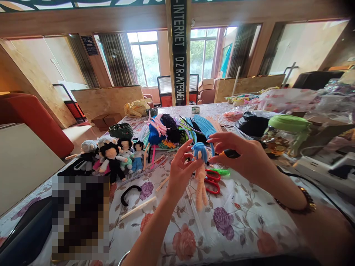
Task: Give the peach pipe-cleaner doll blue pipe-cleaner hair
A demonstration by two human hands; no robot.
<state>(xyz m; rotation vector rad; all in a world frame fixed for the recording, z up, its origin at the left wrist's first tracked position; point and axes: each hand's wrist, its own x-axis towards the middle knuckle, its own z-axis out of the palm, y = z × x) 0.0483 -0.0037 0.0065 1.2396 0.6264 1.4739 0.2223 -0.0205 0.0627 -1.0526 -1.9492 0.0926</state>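
My left hand is closed around the upper part of a small fuzzy doll, held upright above the flowered tablecloth. The doll has a peach body and legs and blue hair. At the right side of its head, my right hand pinches a blue fuzzy strand; whether this strand joins the hair cannot be made out. Just behind the doll lie red-handled scissors and a bright green item. A black handle shows partly behind my right hand.
Several finished dolls sit at the left, near a dark green basket. Pipe cleaner bundles lie behind my hands. A curved black strip and pale sticks are on the tablecloth. A green-lidded jar stands right.
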